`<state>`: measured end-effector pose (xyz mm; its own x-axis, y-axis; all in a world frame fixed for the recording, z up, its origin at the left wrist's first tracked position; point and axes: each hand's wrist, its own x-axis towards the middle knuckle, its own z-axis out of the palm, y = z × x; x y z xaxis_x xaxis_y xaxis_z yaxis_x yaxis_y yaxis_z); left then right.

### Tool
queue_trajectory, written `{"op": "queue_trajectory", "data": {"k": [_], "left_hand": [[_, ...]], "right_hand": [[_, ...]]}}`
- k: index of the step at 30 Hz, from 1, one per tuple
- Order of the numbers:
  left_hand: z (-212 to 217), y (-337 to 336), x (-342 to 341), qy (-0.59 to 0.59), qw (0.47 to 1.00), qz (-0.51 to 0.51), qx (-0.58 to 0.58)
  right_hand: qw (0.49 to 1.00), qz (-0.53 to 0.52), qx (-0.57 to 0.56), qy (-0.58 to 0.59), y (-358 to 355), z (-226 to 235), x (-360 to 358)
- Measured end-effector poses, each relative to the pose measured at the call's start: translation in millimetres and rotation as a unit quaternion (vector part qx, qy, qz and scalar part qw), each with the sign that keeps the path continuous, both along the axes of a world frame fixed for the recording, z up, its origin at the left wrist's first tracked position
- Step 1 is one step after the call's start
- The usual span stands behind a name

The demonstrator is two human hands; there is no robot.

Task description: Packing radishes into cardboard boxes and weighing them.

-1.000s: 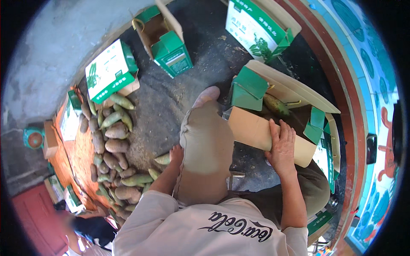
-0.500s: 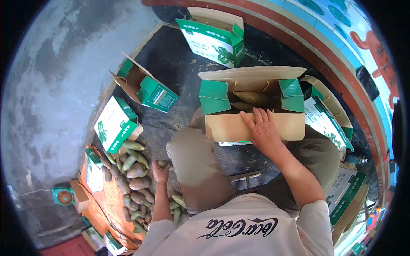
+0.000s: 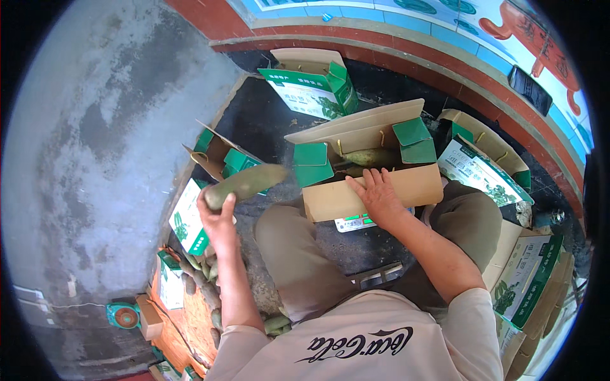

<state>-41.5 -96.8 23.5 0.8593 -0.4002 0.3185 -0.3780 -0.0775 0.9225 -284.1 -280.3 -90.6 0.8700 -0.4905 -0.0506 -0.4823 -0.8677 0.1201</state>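
My left hand [image 3: 218, 221] is wrapped round the lower end of a long green radish [image 3: 254, 180], raised left of the open carton in front of me. My right hand [image 3: 381, 198] lies with spread fingers on the bare front flap of that green carton [image 3: 312, 164], holding nothing. Inside the carton rest radishes [image 3: 372, 157], partly hidden by the walls and flap. Beneath the flap shows a white digital scale [image 3: 351, 223] with lit displays, between my knees. Below my left forearm, more radishes [image 3: 208, 289] lie heaped on the floor, partly covered by my arm.
Other cartons stand around: one open at the back [image 3: 311, 95], one open at right [image 3: 483, 168], two at left, the nearer white and green [image 3: 184, 222]. Flattened or stacked cartons [image 3: 527, 279] lie at lower right. A small teal fan [image 3: 122, 315] sits by the left wall.
My left hand has come up from the radish heap with a radish in it. The carton sits slightly tilted, its flap still under my right hand. The whole view has shifted.
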Motion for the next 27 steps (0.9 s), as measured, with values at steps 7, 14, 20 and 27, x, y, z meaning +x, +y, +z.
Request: {"op": "queue_trajectory", "data": {"k": [7,14,20,27], "left_hand": [[-9,-87,-59,0.043,0.99,-0.126,0.043],[-53,-130,-82,0.312,0.921,-0.231,0.017],[-44,-115,-74,0.129,0.954,-0.257,0.09],[-11,-49,-29,-0.03,0.993,-0.113,0.019]], "right_hand": [[1.0,0.011,-0.004,0.005,-2,-2,-4],[0.999,0.023,0.001,-0.04,-3,-3,-4],[0.998,0.026,0.006,-0.051,-6,-5,-7],[0.999,0.025,0.026,-0.039,-3,-3,-8]]}}
